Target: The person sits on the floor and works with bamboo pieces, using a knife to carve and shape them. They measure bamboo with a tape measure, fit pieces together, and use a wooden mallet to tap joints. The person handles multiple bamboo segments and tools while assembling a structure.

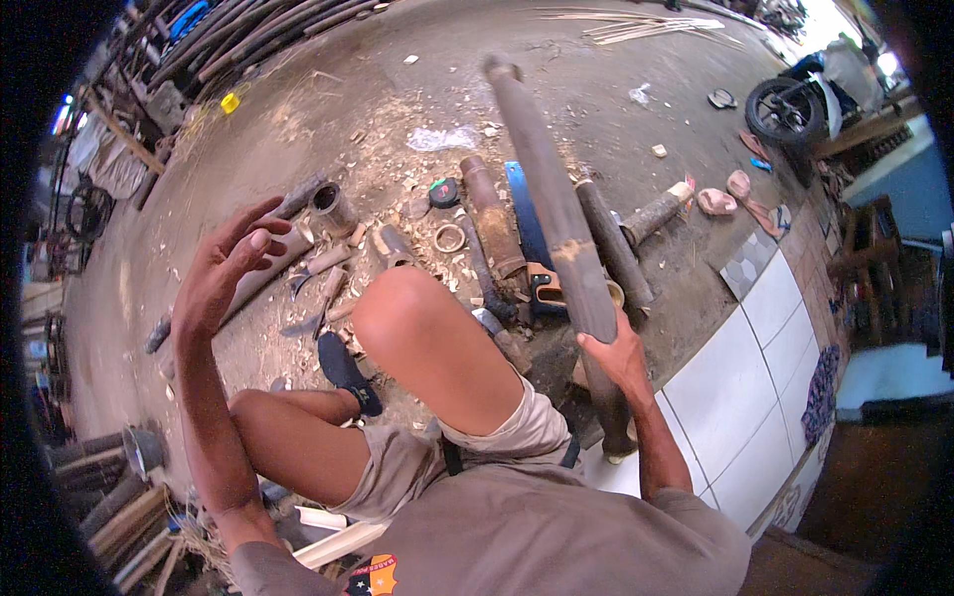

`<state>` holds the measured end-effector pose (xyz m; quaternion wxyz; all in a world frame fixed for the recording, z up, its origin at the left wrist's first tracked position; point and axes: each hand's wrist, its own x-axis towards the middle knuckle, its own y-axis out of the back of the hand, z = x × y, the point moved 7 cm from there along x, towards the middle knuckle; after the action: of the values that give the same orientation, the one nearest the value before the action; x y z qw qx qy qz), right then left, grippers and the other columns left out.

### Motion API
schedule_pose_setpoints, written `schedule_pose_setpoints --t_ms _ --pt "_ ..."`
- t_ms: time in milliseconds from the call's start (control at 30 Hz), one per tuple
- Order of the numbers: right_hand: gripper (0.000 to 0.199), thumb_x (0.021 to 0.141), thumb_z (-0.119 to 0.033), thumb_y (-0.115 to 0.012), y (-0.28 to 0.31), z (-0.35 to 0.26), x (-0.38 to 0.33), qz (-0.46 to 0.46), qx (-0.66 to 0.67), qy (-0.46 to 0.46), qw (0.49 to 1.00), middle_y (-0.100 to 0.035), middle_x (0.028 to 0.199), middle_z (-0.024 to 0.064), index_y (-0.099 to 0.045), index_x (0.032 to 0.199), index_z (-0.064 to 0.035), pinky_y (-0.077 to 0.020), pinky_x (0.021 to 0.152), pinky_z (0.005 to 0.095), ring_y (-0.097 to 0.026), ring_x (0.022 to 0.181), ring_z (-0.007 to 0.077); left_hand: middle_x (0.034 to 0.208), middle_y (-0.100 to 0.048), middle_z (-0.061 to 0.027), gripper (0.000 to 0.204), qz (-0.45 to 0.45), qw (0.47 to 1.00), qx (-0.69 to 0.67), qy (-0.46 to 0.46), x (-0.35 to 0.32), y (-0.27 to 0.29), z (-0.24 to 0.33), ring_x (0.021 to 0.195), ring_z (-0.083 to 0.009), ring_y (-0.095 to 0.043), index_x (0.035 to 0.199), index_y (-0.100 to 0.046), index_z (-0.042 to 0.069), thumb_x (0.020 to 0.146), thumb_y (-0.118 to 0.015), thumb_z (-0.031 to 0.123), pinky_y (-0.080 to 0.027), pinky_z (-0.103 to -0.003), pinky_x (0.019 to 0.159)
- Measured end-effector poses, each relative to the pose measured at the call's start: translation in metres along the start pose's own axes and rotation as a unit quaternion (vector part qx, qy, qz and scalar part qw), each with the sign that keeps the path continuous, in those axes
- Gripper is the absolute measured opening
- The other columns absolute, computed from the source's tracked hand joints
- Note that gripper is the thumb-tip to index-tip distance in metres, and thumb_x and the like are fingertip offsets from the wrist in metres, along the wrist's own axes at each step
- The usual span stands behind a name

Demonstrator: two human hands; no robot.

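Bamboo pole: the long grey-brown bamboo pole (558, 214) slanted past the seated person's raised knee, its lower end near the right thigh by the tile edge, its upper end out over the floor; from where I stood I couldn't tell whether the lower end touched anything.
Right hand: the right hand (618, 350) was wrapped around the pole's lower stretch, thumb across the front.
Left hand: the left hand (238, 253) was up in the air — holding nothing, fingers spread and slightly curled.
Saw: the blue-bladed handsaw with an orange handle (524, 214) lay behind the pole, partly covered by it to my eye.
Bamboo pieces: a thick reddish-brown bamboo tube (487, 209) lay left of the saw, a thinner dark bamboo length (611, 243) right of it.
Shavings: pale chips surrounded a round black tape measure (443, 193) and a short, pale-rimmed bamboo ring (449, 237).
Edges: glossy white floor tiles (725, 382) ran along the right — a parked motorbike (785, 109) stood beyond.
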<state>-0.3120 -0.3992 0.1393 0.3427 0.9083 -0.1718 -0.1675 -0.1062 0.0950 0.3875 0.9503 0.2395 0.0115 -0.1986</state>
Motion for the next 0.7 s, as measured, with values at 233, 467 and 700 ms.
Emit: schedule_pose_setpoints --t_ms 233,467,700 --pt "0.075 0.081 -0.037 -0.083 -0.027 0.013 0.001 -0.023 0.022 -0.041 0.999 -0.071 0.12 0.0238 -0.056 0.142 -0.0014 -0.0527 0.098 0.0476 -0.069 0.114 0.0381 0.129 -0.068 -0.0109 0.07 0.02 0.999 -0.031 0.017 0.003 0.008 -0.005 0.11 -0.0191 -0.065 0.152 -0.053 0.006 0.101 -0.063 0.053 -0.051 -0.036 0.097" --pt "0.077 0.083 -0.041 -0.082 -0.087 -0.007 0.041 -0.111 0.061 -0.01 0.992 -0.072 0.122 0.0247 -0.056 0.141 0.0005 -0.0527 0.097 0.0459 -0.069 0.114 0.0368 0.129 -0.068 -0.0122 0.066 0.039 0.998 -0.019 0.052 -0.001 0.022 -0.035 0.111 -0.0213 -0.066 0.152 -0.052 0.005 0.102 -0.065 0.046 -0.051 -0.035 0.098" --pt "0.091 0.077 -0.054 -0.082 -0.106 -0.082 0.071 -0.145 -0.084 0.131 0.977 -0.069 0.124 0.0301 -0.049 0.149 -0.0093 -0.0535 0.097 0.0526 -0.067 0.115 0.0458 0.138 -0.062 -0.0171 0.08 0.127 0.934 0.332 -0.021 0.0 -0.004 -0.041 0.124 -0.0346 -0.059 0.152 -0.053 0.012 0.08 -0.086 0.025 -0.046 -0.044 0.11"
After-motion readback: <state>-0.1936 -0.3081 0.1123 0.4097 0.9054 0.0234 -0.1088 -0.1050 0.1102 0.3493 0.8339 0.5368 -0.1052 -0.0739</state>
